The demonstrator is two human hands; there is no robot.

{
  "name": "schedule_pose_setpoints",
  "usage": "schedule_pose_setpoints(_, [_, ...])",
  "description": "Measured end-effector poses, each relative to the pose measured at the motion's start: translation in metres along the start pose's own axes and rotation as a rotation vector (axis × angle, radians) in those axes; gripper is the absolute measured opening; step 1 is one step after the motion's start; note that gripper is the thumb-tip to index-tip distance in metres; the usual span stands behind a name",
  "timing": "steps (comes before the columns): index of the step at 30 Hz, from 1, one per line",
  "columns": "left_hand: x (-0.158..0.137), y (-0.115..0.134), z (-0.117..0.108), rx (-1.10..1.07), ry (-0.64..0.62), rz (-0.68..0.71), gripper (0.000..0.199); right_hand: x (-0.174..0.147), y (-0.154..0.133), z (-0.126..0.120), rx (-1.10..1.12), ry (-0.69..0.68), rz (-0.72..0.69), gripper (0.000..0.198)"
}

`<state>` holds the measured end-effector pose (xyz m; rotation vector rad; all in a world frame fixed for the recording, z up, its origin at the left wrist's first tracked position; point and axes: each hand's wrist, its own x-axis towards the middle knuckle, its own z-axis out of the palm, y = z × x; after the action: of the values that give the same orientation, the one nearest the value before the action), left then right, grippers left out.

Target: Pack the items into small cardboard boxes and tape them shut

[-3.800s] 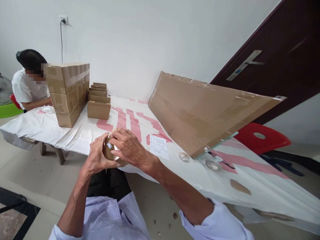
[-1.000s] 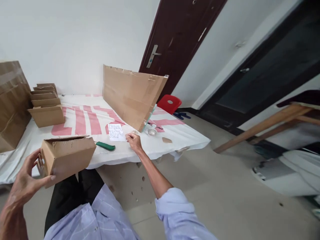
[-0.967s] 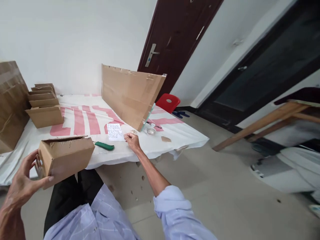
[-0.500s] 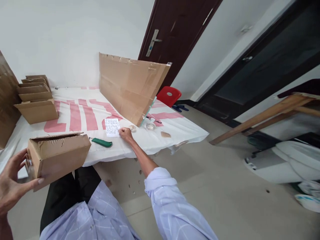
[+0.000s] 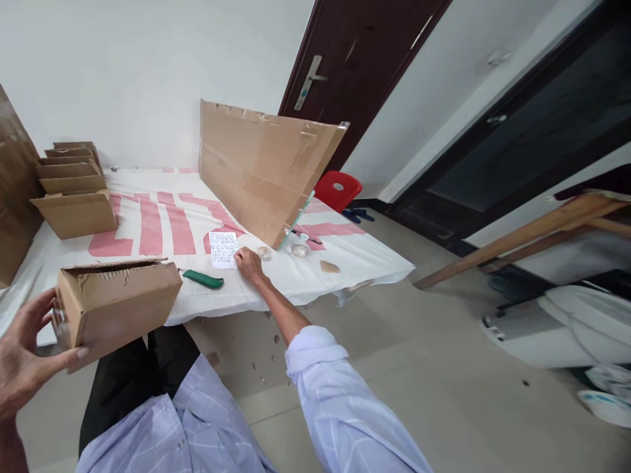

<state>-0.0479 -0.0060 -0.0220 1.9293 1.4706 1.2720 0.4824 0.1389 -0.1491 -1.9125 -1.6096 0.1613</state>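
Note:
My left hand (image 5: 34, 358) grips the left end of a brown cardboard box (image 5: 123, 309), thumb on its near side. The box's top edge looks torn, and it sits tilted at the table's front edge. My right hand (image 5: 250, 264) has its fingers pinched at the right edge of a white sheet of paper (image 5: 223, 249) printed with rows of small dark marks. Between the box and that hand lies a green utility knife (image 5: 203, 279). Just right of my fingers is a roll of clear tape (image 5: 265, 253).
A large cardboard panel (image 5: 266, 167) stands upright on the cloth-covered table (image 5: 365, 259). Another tape roll (image 5: 300, 250) and a cardboard scrap (image 5: 329, 267) lie to the right. Several folded boxes (image 5: 76, 213) stand at back left. A red stool (image 5: 340, 190) is beyond the table.
The camera view has shifted slightly. My right fingers are more curled at the paper's edge; my left hand keeps its hold on the box.

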Motion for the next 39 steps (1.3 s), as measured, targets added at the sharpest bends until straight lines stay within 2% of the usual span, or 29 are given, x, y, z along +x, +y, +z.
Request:
schedule_pose_setpoints(7, [-0.001, -0.004, 0.0, -0.061, -0.032, -0.002, 0.106, -0.007, -0.002, 0.006, -0.107, -0.055, -0.067, 0.023])
schedule_pose_setpoints(12, [-0.002, -0.003, 0.0, -0.072, -0.035, -0.007, 0.106, -0.005, 0.0, 0.002, -0.039, -0.048, -0.058, 0.024])
schedule_pose_setpoints(17, [-0.006, -0.01, -0.003, -0.075, -0.023, -0.043, 0.105, 0.002, 0.004, -0.02, 0.132, 0.128, 0.014, 0.035])
schedule_pose_setpoints(20, [-0.006, -0.019, -0.005, -0.096, -0.03, -0.054, 0.105, -0.006, -0.003, -0.028, 0.244, 0.245, 0.045, 0.043])
schedule_pose_setpoints(22, [-0.007, -0.025, -0.007, -0.117, -0.039, -0.067, 0.106, -0.017, -0.015, -0.027, 0.323, 0.274, 0.032, 0.045])
schedule_pose_setpoints(25, [-0.01, -0.031, -0.01, -0.158, -0.064, -0.102, 0.11, -0.042, -0.046, -0.017, 0.444, 0.243, -0.025, 0.044])
schedule_pose_setpoints(29, [-0.019, -0.027, -0.013, -0.216, -0.122, -0.148, 0.115, -0.082, -0.103, 0.0, 0.672, 0.085, -0.132, 0.036])
schedule_pose_setpoints(33, [-0.027, -0.028, -0.014, -0.289, -0.097, -0.126, 0.11, -0.112, -0.153, 0.005, 0.793, -0.113, -0.237, 0.033])
schedule_pose_setpoints(36, [-0.032, -0.032, -0.015, -0.346, -0.069, -0.098, 0.101, -0.125, -0.181, 0.004, 0.832, -0.208, -0.28, 0.032])
schedule_pose_setpoints(39, [-0.035, -0.033, -0.015, -0.395, -0.079, -0.089, 0.096, -0.137, -0.198, 0.001, 0.849, -0.245, -0.333, 0.03])
